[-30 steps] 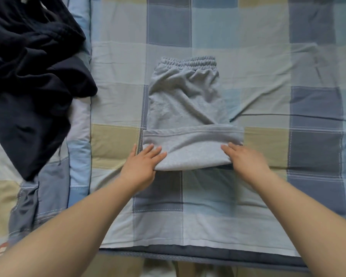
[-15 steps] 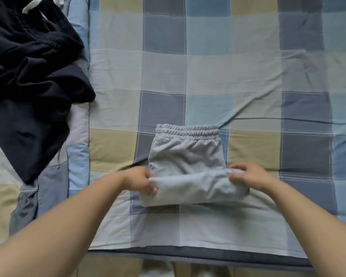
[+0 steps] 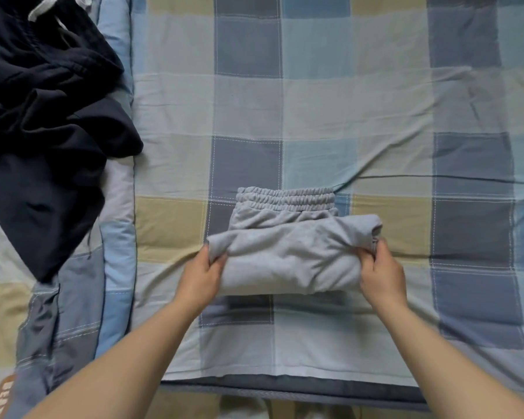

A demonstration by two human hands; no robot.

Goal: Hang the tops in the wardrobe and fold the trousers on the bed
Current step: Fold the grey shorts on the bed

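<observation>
Grey trousers [image 3: 288, 255] lie on the checked bed cover [image 3: 315, 116], folded into a thick bundle between the two hands. The elastic waistband [image 3: 285, 198] shows at the far edge, beyond both hands, and sits flat on the cover. The near fold is doubled over and covers most of the trouser body; only a narrow strip of fabric shows between the fold and the waistband.

Left hand [image 3: 201, 276]: fingers curled round the left end of the fold, thumb on top, cloth bunched in the grip. Right hand [image 3: 381, 275]: fingers curled round the right end of the fold, pinching the layered edges together just beyond the knuckles. Both hands hold the same fold, one at each end, with the bundle spanning the gap. Both forearms reach in from the near edge of the bed.

Well to the left of the left hand, and farther away, a heap of dark navy clothing [image 3: 43, 131] lies crumpled on the cover, with a white drawstring [image 3: 41, 9] showing at its far end. Near the left elbow, a brown label with pale lettering [image 3: 3, 397] sits at the frame edge; the lettering is cut off and not readable.
</observation>
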